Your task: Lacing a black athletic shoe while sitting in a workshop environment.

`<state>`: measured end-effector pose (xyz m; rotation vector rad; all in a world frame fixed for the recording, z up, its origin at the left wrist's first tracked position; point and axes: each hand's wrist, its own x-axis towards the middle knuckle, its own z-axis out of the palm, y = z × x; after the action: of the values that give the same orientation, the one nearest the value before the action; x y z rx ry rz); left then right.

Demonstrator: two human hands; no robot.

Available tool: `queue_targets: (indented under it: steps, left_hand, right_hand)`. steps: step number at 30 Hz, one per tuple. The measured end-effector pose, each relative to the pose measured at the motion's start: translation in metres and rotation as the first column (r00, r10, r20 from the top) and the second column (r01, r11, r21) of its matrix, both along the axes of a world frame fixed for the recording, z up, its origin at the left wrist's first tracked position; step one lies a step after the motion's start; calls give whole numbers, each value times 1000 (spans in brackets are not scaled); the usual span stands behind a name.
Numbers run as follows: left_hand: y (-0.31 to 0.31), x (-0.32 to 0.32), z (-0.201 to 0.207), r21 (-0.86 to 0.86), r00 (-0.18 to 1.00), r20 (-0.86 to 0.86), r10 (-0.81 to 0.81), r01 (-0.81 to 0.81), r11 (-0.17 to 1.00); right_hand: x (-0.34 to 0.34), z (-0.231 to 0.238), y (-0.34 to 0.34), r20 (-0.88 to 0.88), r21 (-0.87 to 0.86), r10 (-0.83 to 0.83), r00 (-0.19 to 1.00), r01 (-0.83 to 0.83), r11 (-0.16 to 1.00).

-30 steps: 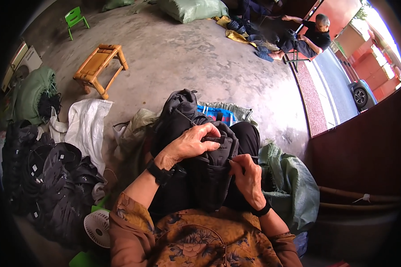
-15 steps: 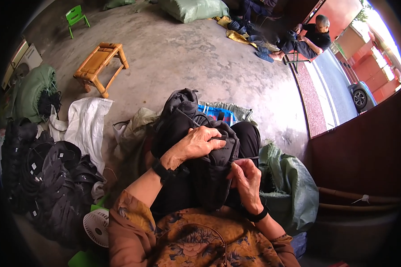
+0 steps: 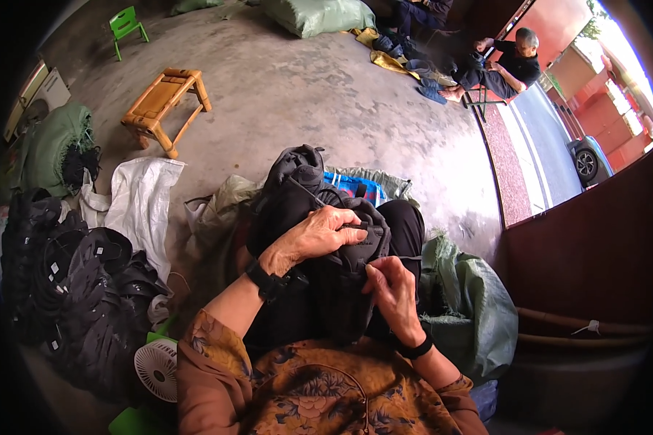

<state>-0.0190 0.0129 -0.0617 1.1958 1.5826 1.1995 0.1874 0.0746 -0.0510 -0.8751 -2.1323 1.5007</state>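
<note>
Across my lap lies a black padded fabric piece (image 3: 352, 255) that looks like a shoe upper, with a stiff tongue-like part at its upper end. My left hand (image 3: 328, 228) is closed on its upper left side, thumb pressed over the top. At its right edge my right hand (image 3: 393, 286) is pinched, thumb and forefinger together against the fabric. Whatever is between those fingertips is too small to make out. Beyond my left hand, more dark grey and black pieces (image 3: 297, 168) are bunched on my knee.
At left, black pieces (image 3: 87, 290) are heaped beside a white sack (image 3: 142, 206) and a small white fan (image 3: 157, 370). A green sack (image 3: 466, 304) stands at my right. Ahead are a bamboo stool (image 3: 163, 101), a green chair (image 3: 125, 27) and a seated person (image 3: 511, 67).
My right hand has shifted slightly left, closer in against the black piece, still pinched. My left hand keeps its hold in nearly the same place.
</note>
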Motion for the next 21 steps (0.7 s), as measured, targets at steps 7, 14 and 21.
queue_targets:
  steps: [7, 14, 21]
  left_hand:
    - [2, 3, 5, -5, 961, -276, 17, -19, 1000]
    - [1, 0, 0, -33, 997, -74, -9, 7, 999]
    - [4, 3, 5, -70, 979, -201, 20, -35, 997]
  right_hand:
    - [-8, 9, 9, -3, -386, 62, 998, -58, 921]
    - [-9, 8, 20, 182, 96, 2, 983, -20, 995]
    - [-20, 8, 4, 264, 670, 91, 960, -250, 699]
